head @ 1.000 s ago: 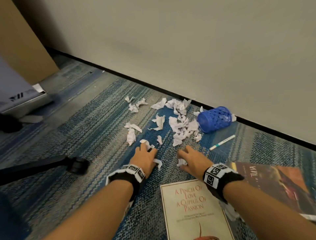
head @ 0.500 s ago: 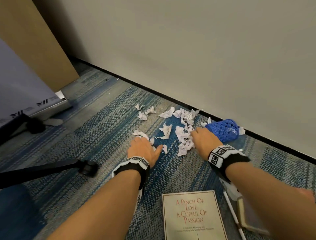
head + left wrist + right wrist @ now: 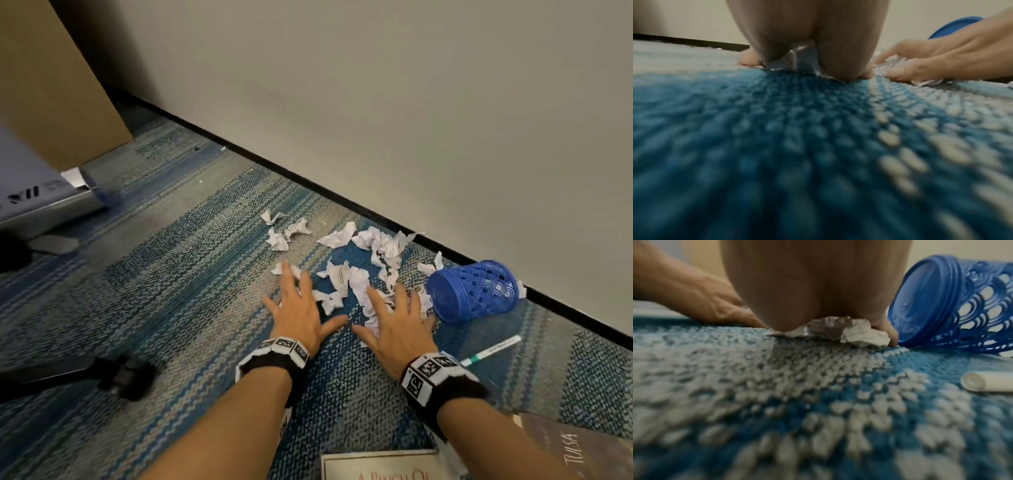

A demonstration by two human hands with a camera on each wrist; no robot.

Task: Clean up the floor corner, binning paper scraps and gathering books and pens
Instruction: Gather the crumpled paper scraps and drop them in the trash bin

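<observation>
Paper scraps point(image 3: 356, 281) under both flat hands point(image 3: 349, 322).

Just beyond the fingers point(image 3: 287, 274) lie white paper scraps point(image 3: 356, 284) printed with black lines. Right of them, a blue basket point(image 3: 474, 291) shows a scalloped lattice. The carpet point(image 3: 191, 260) is woven in blue, teal and grey stripes. The wristbands point(image 3: 428, 373) are black with black-and-white square markers.

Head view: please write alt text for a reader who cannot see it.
Two open hands, left hand and right hand, press flat on scattered paper scraps on blue carpet. A blue mesh bin lies tipped beside a pen.
</observation>
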